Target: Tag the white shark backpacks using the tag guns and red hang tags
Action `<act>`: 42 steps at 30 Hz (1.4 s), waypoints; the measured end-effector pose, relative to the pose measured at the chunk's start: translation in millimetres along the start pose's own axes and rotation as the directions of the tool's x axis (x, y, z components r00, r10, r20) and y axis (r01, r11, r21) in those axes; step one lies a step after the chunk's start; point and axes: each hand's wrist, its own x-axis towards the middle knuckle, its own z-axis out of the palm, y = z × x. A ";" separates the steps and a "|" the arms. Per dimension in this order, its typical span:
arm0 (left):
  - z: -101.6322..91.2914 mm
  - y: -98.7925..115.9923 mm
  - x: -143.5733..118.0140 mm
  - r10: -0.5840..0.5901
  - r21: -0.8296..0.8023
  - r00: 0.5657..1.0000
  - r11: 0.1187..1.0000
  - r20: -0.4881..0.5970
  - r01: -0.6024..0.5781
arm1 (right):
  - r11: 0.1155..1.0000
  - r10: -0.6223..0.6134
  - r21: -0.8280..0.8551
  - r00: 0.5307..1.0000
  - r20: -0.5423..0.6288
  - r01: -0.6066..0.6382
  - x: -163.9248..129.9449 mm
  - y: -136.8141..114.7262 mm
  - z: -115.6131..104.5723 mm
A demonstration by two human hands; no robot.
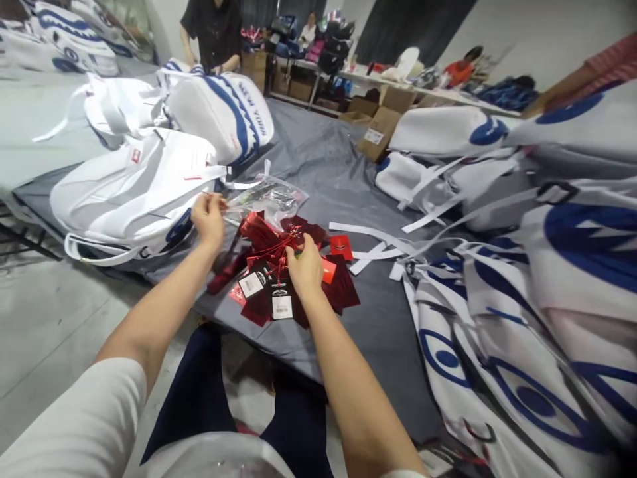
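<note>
My right hand (306,267) reaches into a pile of dark red hang tags (346,285), its fingers closed on the knot of shiny red cords (276,252). Two black tags with white barcode labels (281,307) hang toward me from the same bunch. My left hand (209,218) is pinched beside a white backpack (144,186); what lies between its fingertips is too small to make out. Just right of that hand, a clear plastic bag (271,198) lies crumpled behind the tags. A bright red square tag (341,247) rests right of my right hand.
White and blue backpacks (517,372) are heaped along the right, their white straps (368,232) trailing over the grey tablecloth (383,318). Another backpack (219,113) stands far left, before a person in black (213,30). A cardboard box (381,133) sits beyond the table.
</note>
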 end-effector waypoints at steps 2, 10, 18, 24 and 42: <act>-11.4 14.3 15.0 0.042 -0.088 0.990 0.995 -0.137 -0.055 | 0.999 0.020 -0.037 0.999 0.031 -0.019 6.3 -3.5 8.1; 0.5 73.3 34.3 0.347 0.111 0.895 0.914 0.279 -0.389 | 0.999 -0.011 -0.052 0.998 0.068 0.015 -41.0 8.8 6.7; -1.7 100.4 27.9 0.108 0.182 0.831 0.953 0.546 -0.243 | 0.942 -0.335 0.078 0.930 0.153 0.327 -42.5 -38.2 -1.7; -30.3 150.7 -21.5 0.398 -0.206 0.910 0.906 0.113 -0.371 | 0.927 -0.356 0.207 0.905 0.231 0.312 -49.3 -62.3 5.0; 135.9 126.6 -371.1 -0.026 0.032 0.075 0.997 0.997 -0.070 | 0.896 0.373 0.073 0.653 -0.659 -0.439 -248.5 255.3 -215.7</act>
